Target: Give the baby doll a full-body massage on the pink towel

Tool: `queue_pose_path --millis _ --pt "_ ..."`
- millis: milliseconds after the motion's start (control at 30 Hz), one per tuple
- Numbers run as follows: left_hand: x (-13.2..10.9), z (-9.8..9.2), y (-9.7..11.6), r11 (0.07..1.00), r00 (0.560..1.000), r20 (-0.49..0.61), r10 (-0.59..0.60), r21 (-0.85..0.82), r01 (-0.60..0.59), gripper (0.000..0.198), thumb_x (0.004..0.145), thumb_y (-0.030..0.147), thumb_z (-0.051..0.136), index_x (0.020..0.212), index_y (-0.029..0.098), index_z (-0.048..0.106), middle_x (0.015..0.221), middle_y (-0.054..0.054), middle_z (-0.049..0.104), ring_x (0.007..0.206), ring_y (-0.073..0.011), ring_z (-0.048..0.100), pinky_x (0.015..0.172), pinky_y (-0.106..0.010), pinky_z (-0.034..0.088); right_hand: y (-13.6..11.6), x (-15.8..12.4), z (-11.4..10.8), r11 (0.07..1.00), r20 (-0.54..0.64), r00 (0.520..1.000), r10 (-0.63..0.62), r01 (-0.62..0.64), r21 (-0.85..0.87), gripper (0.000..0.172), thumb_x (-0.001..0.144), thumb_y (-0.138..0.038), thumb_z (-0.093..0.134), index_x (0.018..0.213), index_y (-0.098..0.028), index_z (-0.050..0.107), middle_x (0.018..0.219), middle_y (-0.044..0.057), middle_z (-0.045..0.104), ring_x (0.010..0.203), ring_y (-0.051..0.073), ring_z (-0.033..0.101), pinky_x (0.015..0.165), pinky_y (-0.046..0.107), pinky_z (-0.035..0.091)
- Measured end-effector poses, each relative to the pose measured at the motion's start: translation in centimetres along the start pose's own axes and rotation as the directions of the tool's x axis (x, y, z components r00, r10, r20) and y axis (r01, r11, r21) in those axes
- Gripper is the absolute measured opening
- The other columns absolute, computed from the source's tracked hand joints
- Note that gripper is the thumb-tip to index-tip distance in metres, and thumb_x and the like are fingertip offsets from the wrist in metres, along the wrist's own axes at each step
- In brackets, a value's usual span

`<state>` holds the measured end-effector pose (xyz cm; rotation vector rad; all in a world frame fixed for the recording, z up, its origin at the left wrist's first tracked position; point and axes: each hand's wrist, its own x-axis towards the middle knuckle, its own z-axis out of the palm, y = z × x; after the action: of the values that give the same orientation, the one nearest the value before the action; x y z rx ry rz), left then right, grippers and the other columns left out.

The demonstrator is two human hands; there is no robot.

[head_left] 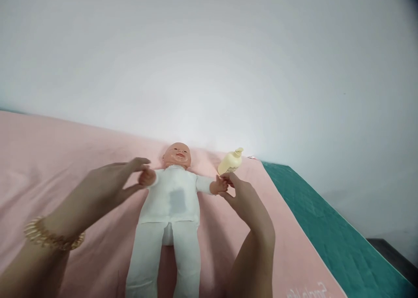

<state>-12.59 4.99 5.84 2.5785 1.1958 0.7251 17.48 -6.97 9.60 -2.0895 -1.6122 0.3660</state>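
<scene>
A baby doll (171, 202) in a white suit lies on its back on a pink towel (65, 158), head toward the wall, arms spread. My left hand (107, 187), with a gold bracelet at the wrist, pinches the doll's hand on the left side between thumb and fingers. On the other side, my right hand (243, 198) grips the doll's other hand with its fingertips. A pale yellow bottle (230, 162) lies just beyond my right hand, its nozzle pointing toward the wall.
The pink towel covers a green mattress (333, 232), bare along the right side. A white wall (209, 62) rises directly behind the doll's head. Dark floor (392, 252) shows at the far right.
</scene>
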Motion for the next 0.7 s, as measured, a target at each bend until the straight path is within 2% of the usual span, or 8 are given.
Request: queue_pose_path --millis 33,100,167,267,367,467,567,700 --pt "0.5 1.0 0.9 0.995 0.996 0.005 0.093 -0.031 -0.093 0.029 0.091 0.041 0.052 0.115 0.027 0.055 0.106 -0.003 0.072 0.087 -0.0225 0.069 0.073 -0.030 0.049 -0.9 -0.1 0.3 0.997 0.009 0.998 -0.059 0.059 0.039 0.015 0.090 -0.020 0.052 0.103 -0.025 0.058 0.105 0.003 0.071 0.092 0.020 0.067 0.074 0.028 0.046" --pt "1.2 3.1 2.1 0.980 0.977 0.081 0.196 -0.027 -0.195 0.032 0.085 0.029 0.056 0.116 0.023 0.057 0.106 -0.006 0.073 0.095 -0.0243 0.068 0.077 -0.031 0.051 -2.4 -0.1 1.2 0.984 0.068 0.984 -0.167 0.162 0.071 0.020 0.088 -0.015 0.055 0.106 -0.025 0.057 0.105 0.001 0.071 0.094 0.018 0.067 0.076 0.027 0.046" --pt "1.5 5.0 2.9 0.963 0.954 0.138 0.266 -0.004 -0.268 0.039 0.078 0.017 0.056 0.117 0.019 0.057 0.097 -0.007 0.074 0.093 -0.0255 0.068 0.077 -0.033 0.052 -3.3 0.0 2.3 0.971 0.166 0.957 -0.239 0.233 0.053 0.026 0.086 -0.012 0.059 0.108 -0.024 0.056 0.103 0.001 0.071 0.093 0.018 0.066 0.074 0.027 0.045" --pt "1.3 6.7 3.9 0.939 0.928 0.158 0.338 0.014 -0.344 0.043 0.079 0.009 0.047 0.121 0.016 0.055 0.080 -0.005 0.073 0.081 -0.0233 0.068 0.076 -0.033 0.051 -3.9 0.2 4.0 0.950 0.271 0.916 -0.296 0.311 -0.015 0.025 0.085 -0.009 0.058 0.107 -0.021 0.054 0.096 0.003 0.070 0.084 0.018 0.065 0.063 0.025 0.042" --pt "1.1 7.0 4.5 0.937 0.925 0.166 0.343 0.014 -0.350 0.038 0.081 0.009 0.043 0.116 0.015 0.057 0.075 -0.004 0.071 0.078 -0.0229 0.067 0.077 -0.032 0.051 -3.9 0.4 5.4 0.921 0.281 0.898 -0.339 0.377 -0.093 0.026 0.085 -0.005 0.054 0.107 -0.018 0.051 0.091 0.004 0.069 0.075 0.018 0.063 0.054 0.025 0.035" --pt "1.1 7.0 4.5 0.942 0.925 0.186 0.333 -0.023 -0.335 0.035 0.079 0.010 0.044 0.110 0.014 0.058 0.075 -0.005 0.072 0.075 -0.0236 0.067 0.078 -0.034 0.051 -3.9 0.3 6.0 0.895 0.270 0.896 -0.352 0.406 -0.182 0.030 0.081 0.000 0.048 0.106 -0.018 0.050 0.089 0.004 0.068 0.072 0.017 0.061 0.051 0.026 0.033" --pt "1.1 7.1 4.3 0.941 0.927 0.165 0.338 -0.044 -0.335 0.038 0.076 0.009 0.043 0.111 0.014 0.058 0.072 -0.004 0.070 0.073 -0.0241 0.067 0.082 -0.037 0.051 -4.0 0.2 6.2 0.877 0.268 0.895 -0.357 0.420 -0.232 0.032 0.079 0.001 0.045 0.103 -0.018 0.051 0.089 0.004 0.067 0.070 0.018 0.060 0.051 0.027 0.034" --pt "1.0 7.6 4.2 0.948 0.935 0.156 0.319 -0.042 -0.316 0.035 0.076 0.010 0.044 0.108 0.015 0.059 0.067 -0.003 0.068 0.074 -0.0240 0.066 0.082 -0.036 0.051 -3.9 0.3 6.7 0.881 0.260 0.896 -0.360 0.418 -0.221 0.027 0.084 -0.002 0.044 0.105 -0.019 0.052 0.086 0.004 0.067 0.066 0.018 0.060 0.055 0.029 0.041"
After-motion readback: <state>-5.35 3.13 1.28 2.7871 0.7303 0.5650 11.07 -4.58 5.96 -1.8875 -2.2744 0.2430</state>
